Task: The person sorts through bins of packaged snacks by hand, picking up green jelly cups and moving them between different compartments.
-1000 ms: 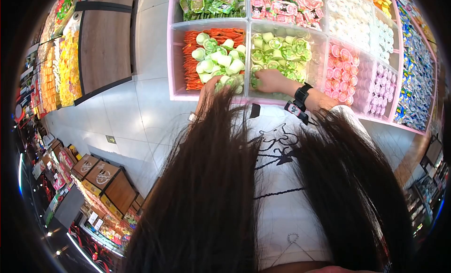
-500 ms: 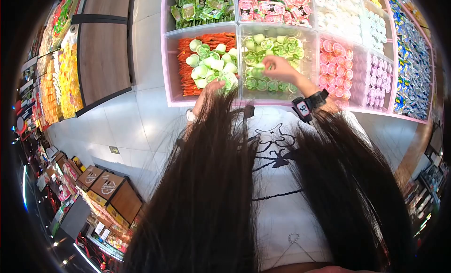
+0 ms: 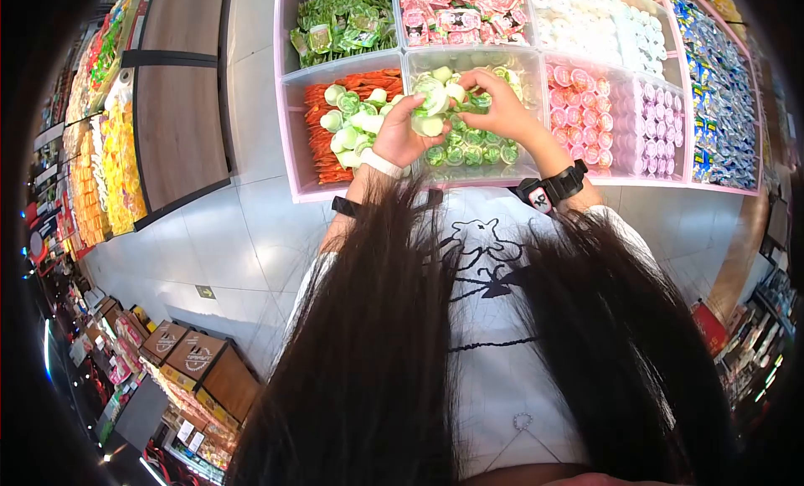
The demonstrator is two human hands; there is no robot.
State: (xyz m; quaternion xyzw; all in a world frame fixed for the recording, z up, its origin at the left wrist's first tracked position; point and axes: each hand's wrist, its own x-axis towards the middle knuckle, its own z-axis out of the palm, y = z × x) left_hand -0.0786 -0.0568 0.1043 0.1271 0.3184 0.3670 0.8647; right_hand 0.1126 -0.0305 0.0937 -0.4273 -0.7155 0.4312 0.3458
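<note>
Nearest to the camera, long dark hair [image 3: 368, 344] hangs over a white printed shirt [image 3: 494, 318] and hides both forearms up to the wrists. Beyond it, we note a black watch [image 3: 553, 187] on the right wrist and a white band [image 3: 381, 162] on the left wrist. The left hand [image 3: 400, 138] is closed around a handful of cups [image 3: 431, 109], white bodies with green lids, which stick out above the thumb and fingers. The right hand [image 3: 504, 109] sits just beside it, its fingertips pinched on a single cup [image 3: 471, 102] that touches the handful. Both hands are raised over the front half of a clear bin [image 3: 502, 172] filled with the same cups; we cannot tell whether they touch the stock beneath. The bin wall on the left separates it from a compartment [image 3: 293, 143] of orange packs with more cups on top. The pink front rim [image 3: 306, 191] passes under the wrists, and open tiled floor [image 3: 251, 226] lies to the left. To the right stand pink cups [image 3: 586, 109] and purple cups [image 3: 662, 126]. Farther back lie green packets [image 3: 343, 25] and red packets [image 3: 461, 9].
</note>
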